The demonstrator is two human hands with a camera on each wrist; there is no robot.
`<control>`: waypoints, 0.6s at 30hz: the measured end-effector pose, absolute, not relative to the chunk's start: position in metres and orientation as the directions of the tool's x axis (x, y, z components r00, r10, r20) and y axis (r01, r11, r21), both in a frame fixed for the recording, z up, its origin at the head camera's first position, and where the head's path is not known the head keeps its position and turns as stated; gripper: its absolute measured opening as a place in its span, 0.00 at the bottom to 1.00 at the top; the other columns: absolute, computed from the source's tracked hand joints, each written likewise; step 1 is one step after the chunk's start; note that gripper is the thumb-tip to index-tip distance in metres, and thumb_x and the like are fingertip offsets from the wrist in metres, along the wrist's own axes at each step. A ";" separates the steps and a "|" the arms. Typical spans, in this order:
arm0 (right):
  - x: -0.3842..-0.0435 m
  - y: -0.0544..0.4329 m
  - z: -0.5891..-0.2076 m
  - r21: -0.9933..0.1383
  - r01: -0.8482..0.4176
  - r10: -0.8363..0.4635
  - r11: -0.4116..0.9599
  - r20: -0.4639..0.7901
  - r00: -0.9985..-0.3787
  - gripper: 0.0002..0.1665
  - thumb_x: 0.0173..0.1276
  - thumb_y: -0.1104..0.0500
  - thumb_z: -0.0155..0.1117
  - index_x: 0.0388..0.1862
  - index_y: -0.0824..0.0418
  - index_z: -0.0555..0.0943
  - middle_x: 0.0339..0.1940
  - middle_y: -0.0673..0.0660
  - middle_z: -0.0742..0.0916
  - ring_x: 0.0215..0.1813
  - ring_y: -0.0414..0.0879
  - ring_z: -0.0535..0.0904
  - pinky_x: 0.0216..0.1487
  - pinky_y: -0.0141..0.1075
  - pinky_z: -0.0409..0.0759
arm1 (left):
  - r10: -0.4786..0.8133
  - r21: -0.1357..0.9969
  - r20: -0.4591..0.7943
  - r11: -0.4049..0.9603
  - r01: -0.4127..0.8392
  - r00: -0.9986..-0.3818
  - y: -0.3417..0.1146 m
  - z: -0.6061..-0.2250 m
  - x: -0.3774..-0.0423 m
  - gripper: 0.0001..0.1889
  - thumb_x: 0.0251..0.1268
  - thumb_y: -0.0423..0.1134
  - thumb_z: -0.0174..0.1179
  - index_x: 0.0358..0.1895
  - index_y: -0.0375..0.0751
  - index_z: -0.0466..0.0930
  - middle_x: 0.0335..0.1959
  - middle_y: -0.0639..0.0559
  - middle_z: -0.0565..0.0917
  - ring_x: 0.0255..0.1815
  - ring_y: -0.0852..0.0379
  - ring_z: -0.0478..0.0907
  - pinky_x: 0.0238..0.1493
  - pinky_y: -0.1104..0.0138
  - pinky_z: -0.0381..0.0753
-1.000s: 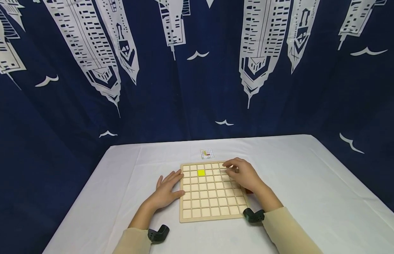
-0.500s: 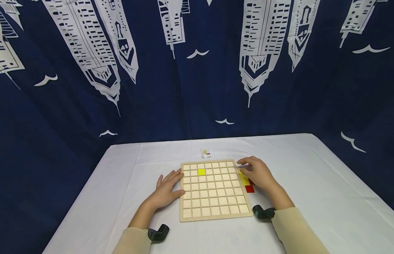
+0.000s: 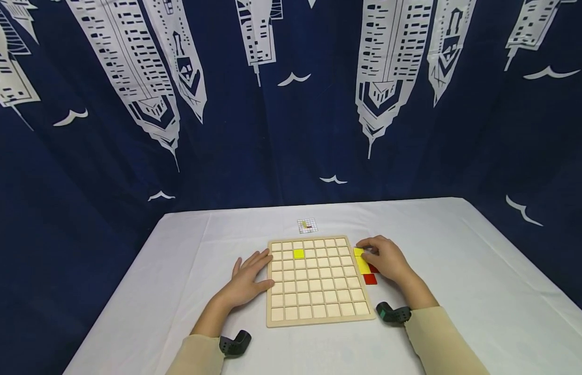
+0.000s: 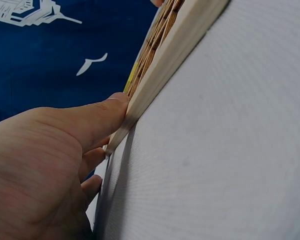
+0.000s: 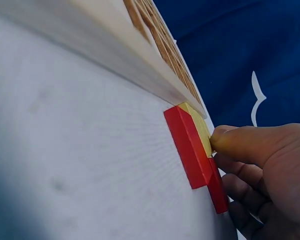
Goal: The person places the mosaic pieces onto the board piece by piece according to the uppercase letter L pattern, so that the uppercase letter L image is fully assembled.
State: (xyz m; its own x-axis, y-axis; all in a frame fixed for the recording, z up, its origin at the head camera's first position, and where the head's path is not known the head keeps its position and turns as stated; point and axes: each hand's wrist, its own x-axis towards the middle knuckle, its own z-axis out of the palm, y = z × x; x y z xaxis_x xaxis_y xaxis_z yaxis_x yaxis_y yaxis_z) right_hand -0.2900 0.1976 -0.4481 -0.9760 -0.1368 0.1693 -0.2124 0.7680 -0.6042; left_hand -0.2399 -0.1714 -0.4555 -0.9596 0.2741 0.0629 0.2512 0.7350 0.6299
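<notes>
A wooden grid board [image 3: 321, 323] lies flat, with one yellow block [image 3: 298, 253] in a cell near its far side. My left hand [image 3: 246, 281] rests against the board's left edge, fingers extended; in the left wrist view the thumb [image 4: 102, 117] touches the wooden rim. Beyond the right edge, my right hand [image 3: 386, 258] pinches another yellow block [image 3: 358, 251] between thumb and fingers. More yellow blocks [image 3: 363, 265] lie just nearer, beside red blocks [image 3: 370, 279]. In the right wrist view, the thumb [image 5: 235, 142] meets the yellow piece; the other fingertips are partly hidden.
A small card [image 3: 307, 225] with a coloured grid pattern lies behind the board. White cloth covers the table [image 3: 215, 260]. A dark blue curtain [image 3: 225, 156] with white building prints hangs behind. Each wrist wears a black device [image 3: 235, 344].
My right hand has moved right from above the board to the blocks beside it, and its thumb and fingers have closed in around a yellow one. The left hand stays put.
</notes>
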 end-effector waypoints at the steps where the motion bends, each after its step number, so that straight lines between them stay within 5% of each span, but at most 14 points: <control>1: -0.290 0.198 -0.449 -0.606 -0.214 -0.135 0.766 0.174 -0.975 0.15 0.68 0.64 0.64 0.52 0.60 0.86 0.51 0.62 0.85 0.48 0.53 0.78 0.55 0.50 0.78 | 0.274 0.630 0.062 0.735 0.250 -0.960 -0.171 -0.455 -0.240 0.34 0.66 0.44 0.65 0.74 0.42 0.66 0.81 0.48 0.59 0.83 0.42 0.48 0.79 0.38 0.27; 10: -0.291 0.200 -0.453 -0.599 -0.229 -0.126 0.767 0.209 -0.970 0.12 0.68 0.64 0.65 0.49 0.60 0.87 0.48 0.61 0.86 0.44 0.50 0.78 0.49 0.44 0.79 | 0.286 0.628 0.066 0.733 0.262 -0.956 -0.172 -0.456 -0.239 0.35 0.66 0.43 0.65 0.75 0.41 0.65 0.81 0.47 0.59 0.83 0.41 0.48 0.79 0.37 0.28; 18: -0.289 0.204 -0.449 -0.576 -0.238 -0.143 0.782 0.206 -0.968 0.14 0.68 0.65 0.65 0.50 0.63 0.87 0.51 0.64 0.85 0.47 0.53 0.81 0.54 0.53 0.82 | 0.280 0.642 0.070 0.722 0.259 -0.957 -0.171 -0.459 -0.241 0.35 0.66 0.43 0.65 0.75 0.42 0.64 0.81 0.48 0.58 0.84 0.43 0.47 0.79 0.39 0.25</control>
